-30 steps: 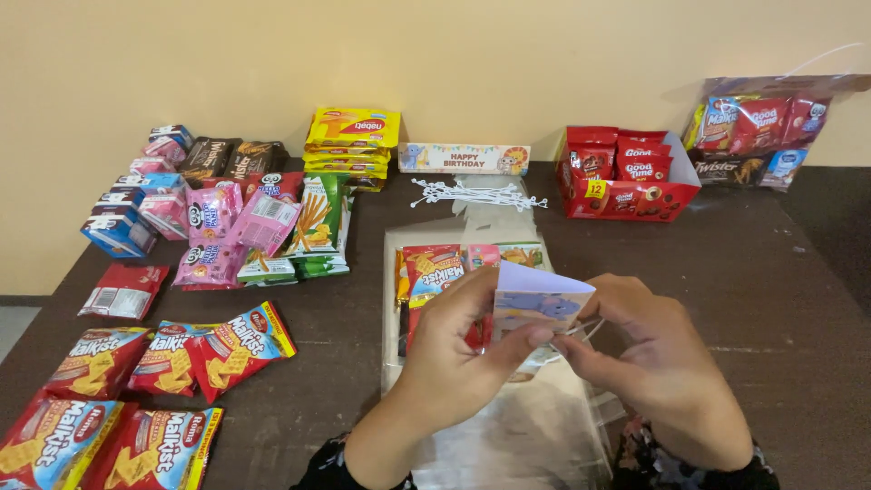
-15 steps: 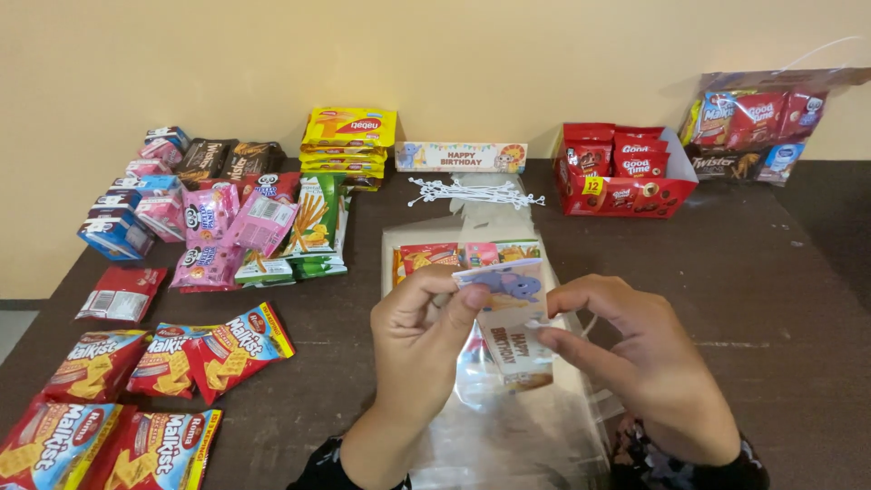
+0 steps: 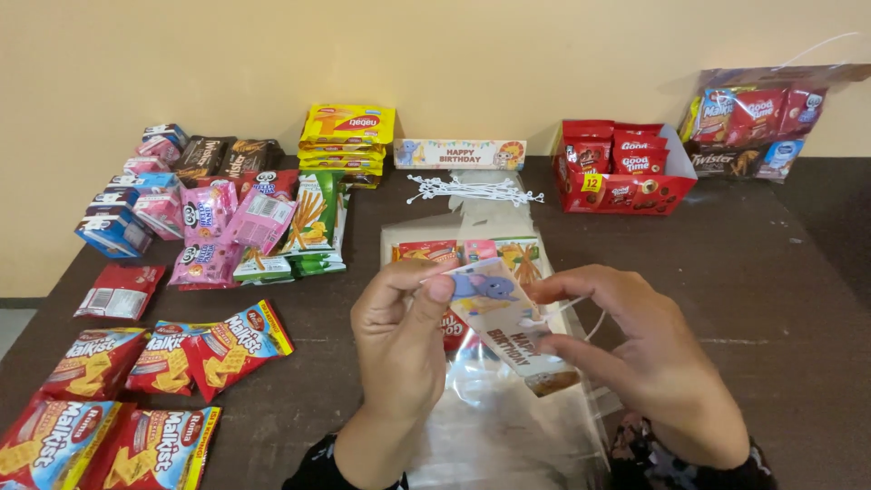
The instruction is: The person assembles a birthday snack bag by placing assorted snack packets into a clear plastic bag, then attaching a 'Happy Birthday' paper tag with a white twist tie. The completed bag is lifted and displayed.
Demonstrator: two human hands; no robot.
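My left hand [image 3: 399, 340] pinches the top end of a long paper card [image 3: 504, 319] printed with a blue elephant. My right hand [image 3: 635, 358] grips the same card lower down, together with a thin white tie [image 3: 581, 313] that loops past its fingers. Both hands hover over a clear plastic bag [image 3: 494, 413] lying flat on the dark table [image 3: 762, 272]. Snack packets [image 3: 472, 251] sit inside the bag's far end, partly hidden by the card and my fingers.
Red cracker packets [image 3: 159, 381] lie at the front left; pink, green and blue snack packs [image 3: 227, 222] sit further back. Yellow wafer packs [image 3: 347, 136], a card strip [image 3: 460, 152] and white ties [image 3: 472, 191] are beyond; a red cookie box [image 3: 626, 168] and filled bag [image 3: 758, 122] at right.
The card has turned from a folded, edge-on position to lie lengthwise between both hands, printed side up. My hands moved slightly apart and the white tie now shows at my right fingers.
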